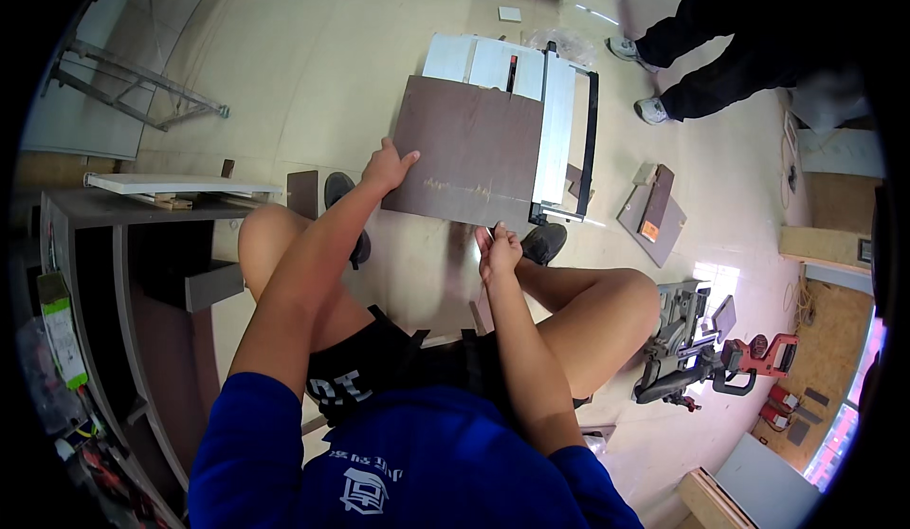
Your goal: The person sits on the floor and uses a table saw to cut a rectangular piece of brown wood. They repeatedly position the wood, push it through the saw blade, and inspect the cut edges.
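Note:
A brown wood-grain board (474,140) lies flat across a table saw (447,58), covering the near part of its pale metal top. Chipped light marks run along the board's near side. My left hand (385,167) grips the board's left edge, thumb on top. At the near edge my right hand (500,252) is closed in a pinch, fingertips close to the board. Whatever sits between those fingers is too small to make out. The saw's long fence (557,136) runs along the board's right side, and a dark slot with a red piece (513,66) shows beyond the board.
Another person's legs (706,60) stand at the far right. Board offcuts (654,211) lie right of the saw. A miter saw (678,349) rests beside my right knee. To my left stands a grey cabinet (123,273) with a white panel (180,184) on top; a ladder (133,88) is beyond.

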{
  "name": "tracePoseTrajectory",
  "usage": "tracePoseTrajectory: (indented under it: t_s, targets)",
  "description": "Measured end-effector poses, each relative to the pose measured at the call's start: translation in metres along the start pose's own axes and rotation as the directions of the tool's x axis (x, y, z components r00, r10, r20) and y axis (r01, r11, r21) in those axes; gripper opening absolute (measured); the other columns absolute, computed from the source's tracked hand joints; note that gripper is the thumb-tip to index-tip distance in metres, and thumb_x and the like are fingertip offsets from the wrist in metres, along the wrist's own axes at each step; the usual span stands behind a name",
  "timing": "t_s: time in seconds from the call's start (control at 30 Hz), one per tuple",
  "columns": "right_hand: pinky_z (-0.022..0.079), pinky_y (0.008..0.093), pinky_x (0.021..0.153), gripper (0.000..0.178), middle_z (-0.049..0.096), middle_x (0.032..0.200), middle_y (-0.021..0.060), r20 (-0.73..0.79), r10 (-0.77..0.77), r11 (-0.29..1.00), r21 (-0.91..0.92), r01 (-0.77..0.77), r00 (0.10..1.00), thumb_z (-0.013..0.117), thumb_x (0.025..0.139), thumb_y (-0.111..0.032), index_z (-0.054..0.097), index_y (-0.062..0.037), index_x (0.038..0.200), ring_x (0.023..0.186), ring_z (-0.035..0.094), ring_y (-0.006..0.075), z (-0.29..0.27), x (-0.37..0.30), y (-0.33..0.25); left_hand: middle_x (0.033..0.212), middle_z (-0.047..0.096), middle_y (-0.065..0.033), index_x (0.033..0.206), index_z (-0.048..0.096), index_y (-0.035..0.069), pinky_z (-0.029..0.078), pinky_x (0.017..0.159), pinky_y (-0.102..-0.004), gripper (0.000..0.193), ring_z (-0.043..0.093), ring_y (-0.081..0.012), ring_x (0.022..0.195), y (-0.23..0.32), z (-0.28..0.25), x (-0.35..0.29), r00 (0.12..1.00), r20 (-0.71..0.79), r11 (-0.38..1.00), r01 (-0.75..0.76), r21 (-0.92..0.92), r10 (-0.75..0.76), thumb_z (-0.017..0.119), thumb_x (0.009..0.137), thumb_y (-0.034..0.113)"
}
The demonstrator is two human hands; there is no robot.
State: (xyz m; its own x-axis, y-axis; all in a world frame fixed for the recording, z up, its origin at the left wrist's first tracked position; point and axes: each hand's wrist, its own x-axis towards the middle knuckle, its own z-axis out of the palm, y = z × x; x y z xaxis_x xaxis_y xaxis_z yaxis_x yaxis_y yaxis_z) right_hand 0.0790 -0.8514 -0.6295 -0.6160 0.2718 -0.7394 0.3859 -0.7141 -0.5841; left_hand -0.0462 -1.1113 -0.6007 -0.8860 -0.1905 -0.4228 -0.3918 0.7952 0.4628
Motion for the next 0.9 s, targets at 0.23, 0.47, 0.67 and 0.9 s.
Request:
tracePoseTrajectory:
  t_s: [0.23, 0.47, 0.67, 0.9]
  targets:
    - [0.063, 0.0372, 0.077, 0.023, 0.060, 0.098, 0.0187, 0.034, -0.009, 0.999, -0.040, 0.010, 0.999, 0.056, 0.101, -0.016, 0.039, -0.0015, 0.105, 0.086, 0.069, 0.0284, -0.002, -0.003, 0.003, 0.116, 0.064, -0.0295, 0.139, 0.042, -0.001, 0.051, 0.091, -0.0498, 0.078, 0.063, -0.0438, 0.109, -0.006, -0.006, -0.014, 0.997, -0.049, 0.999, -0.051, 0.000, 0.051, 0.064, 0.089, 0.054]
    - [0.063, 0.0383, 0.076, 0.020, 0.058, 0.098, 0.0157, 0.002, -0.013, 1.000, -0.021, 0.013, 1.000, 0.056, 0.101, -0.014, 0.042, -0.0006, 0.104, 0.081, 0.068, 0.0275, -0.027, -0.030, 0.018, 0.120, 0.062, -0.0321, 0.141, 0.038, -0.006, 0.049, 0.096, -0.0472, 0.083, 0.060, -0.0458, 0.113, -0.035, 0.007, -0.035, 0.986, -0.006, 0.984, -0.166, -0.057, 0.166, 0.065, 0.088, 0.053]
    - [0.063, 0.0384, 0.074, 0.015, 0.061, 0.099, 0.0170, 0.029, 0.007, 0.999, -0.037, -0.005, 1.000, 0.052, 0.100, -0.013, 0.042, -0.0026, 0.104, 0.088, 0.070, 0.0295, -0.055, -0.042, 0.026, 0.124, 0.059, -0.0333, 0.140, 0.038, -0.009, 0.048, 0.099, -0.0450, 0.086, 0.059, -0.0446, 0.117, -0.034, 0.007, -0.067, 0.988, 0.038, 0.987, -0.147, -0.071, 0.150, 0.067, 0.087, 0.052]
    - [0.058, 0.0402, 0.080, 0.039, 0.063, 0.117, 0.0207, 0.077, 0.197, 0.978, -0.086, -0.190, 0.977, 0.040, 0.093, -0.001, 0.042, -0.0019, 0.131, 0.098, 0.067, 0.0297, -0.066, -0.053, 0.039, 0.124, 0.061, -0.0295, 0.136, 0.043, -0.004, 0.047, 0.100, -0.0440, 0.080, 0.059, -0.0427, 0.118, -0.036, 0.008, -0.068, 0.991, -0.010, 0.987, -0.131, -0.097, 0.131, 0.068, 0.086, 0.052]
